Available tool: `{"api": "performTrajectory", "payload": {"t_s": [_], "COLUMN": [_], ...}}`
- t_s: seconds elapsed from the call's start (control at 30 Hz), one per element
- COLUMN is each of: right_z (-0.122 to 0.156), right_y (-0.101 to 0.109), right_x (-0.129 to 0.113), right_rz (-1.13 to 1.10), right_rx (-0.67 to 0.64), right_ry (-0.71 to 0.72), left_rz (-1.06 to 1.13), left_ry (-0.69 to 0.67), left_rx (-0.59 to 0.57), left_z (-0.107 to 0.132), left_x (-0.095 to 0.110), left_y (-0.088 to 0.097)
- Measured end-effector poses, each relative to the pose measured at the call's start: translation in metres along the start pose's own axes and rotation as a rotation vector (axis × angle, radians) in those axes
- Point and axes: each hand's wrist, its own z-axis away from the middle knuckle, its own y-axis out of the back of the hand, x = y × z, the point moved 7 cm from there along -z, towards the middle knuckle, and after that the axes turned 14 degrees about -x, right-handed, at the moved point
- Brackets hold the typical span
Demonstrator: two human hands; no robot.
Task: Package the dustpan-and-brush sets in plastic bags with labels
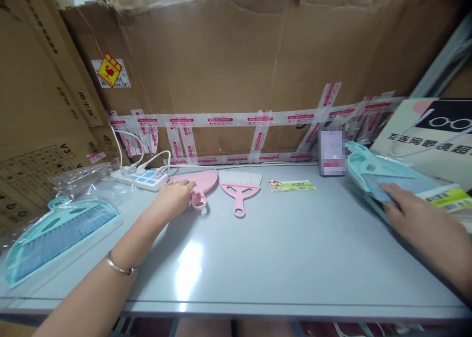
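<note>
My left hand [176,195] reaches across the table with its fingers closed at the left side of a pink dustpan [206,182], beside its ringed handle. Just right of it lies a small pink hand brush [239,192] with white bristles, handle toward me. At the right edge, my right hand [409,204] grips a turquoise dustpan and brush set [379,172], which is tilted, with a green-yellow card [448,198] by it. The thumb shows on top; the other fingers are hidden beneath. A second turquoise dustpan and brush set [59,233] lies at the left.
A white power strip [143,178] with plugs and cables stands behind my left hand. Clear plastic wrapping [84,179] lies near it. A green-yellow card [291,185] lies flat, and a phone [332,152] leans at the back. Large cardboard boxes [221,56] wall off the rear.
</note>
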Motion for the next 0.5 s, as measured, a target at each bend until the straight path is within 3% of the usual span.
{"api": "performTrajectory", "payload": {"t_s": [0.07,0.2,0.3,0.4,0.5], "right_z": [0.003,0.008,0.002,-0.008,-0.019], "right_y": [0.006,0.02,0.011,0.013,0.031], "right_x": [-0.007,-0.046,-0.065,-0.068,-0.052], "right_rz": [0.034,0.245,0.325,0.285,0.248], "right_rx": [-0.04,0.151,0.175,0.248,0.417], "right_ry": [-0.019,0.245,0.361,0.378,0.291], "left_rz": [0.004,-0.001,0.004,0.042,0.105], "left_ry": [0.015,0.037,0.027,0.028,0.026], "left_rx": [0.01,-0.005,-0.021,-0.031,-0.039], "left_z": [0.003,0.005,0.005,0.006,0.011], "left_x": [-0.001,-0.003,-0.001,-0.002,-0.006], "left_y": [0.003,0.005,0.004,0.004,0.008]}}
